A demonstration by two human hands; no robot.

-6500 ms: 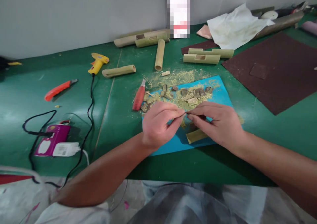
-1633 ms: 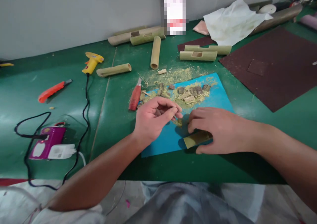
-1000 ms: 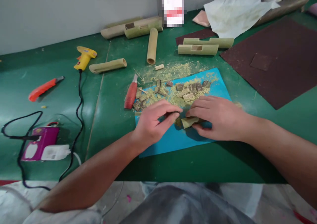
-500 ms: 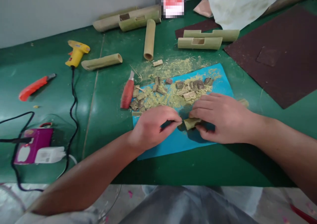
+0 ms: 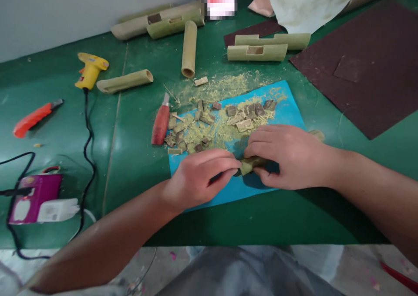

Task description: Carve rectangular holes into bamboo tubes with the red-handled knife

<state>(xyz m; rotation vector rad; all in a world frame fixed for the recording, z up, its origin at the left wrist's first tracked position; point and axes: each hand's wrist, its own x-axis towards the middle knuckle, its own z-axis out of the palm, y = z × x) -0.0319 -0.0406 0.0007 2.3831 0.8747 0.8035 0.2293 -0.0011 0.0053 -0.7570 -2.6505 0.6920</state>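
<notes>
My right hand (image 5: 289,156) is closed around a bamboo piece (image 5: 247,165), its fingers over the top and the thumb at the near side. The far end of the bamboo shows past my right wrist. At the bamboo's left end, my left hand (image 5: 202,174) has thumb and fingers pinched together; what they pinch, if anything, is hidden. Under both hands lies a blue sheet (image 5: 225,195), strewn with wood chips (image 5: 243,124) and pale shavings (image 5: 218,130). A red-handled knife (image 5: 161,124) rests at the sheet's left edge, blade pointing away.
Cut bamboo tubes (image 5: 257,52) lie toward the back of the green table (image 5: 261,222). On the left are a yellow glue gun (image 5: 91,69), an orange utility knife (image 5: 34,119) and a purple box (image 5: 35,198) with black cables. A dark brown sheet (image 5: 365,78) covers the right side.
My left hand has moved against the bamboo's left end, where a small gap showed before. My right hand keeps its grip. The whole view has shifted slightly.
</notes>
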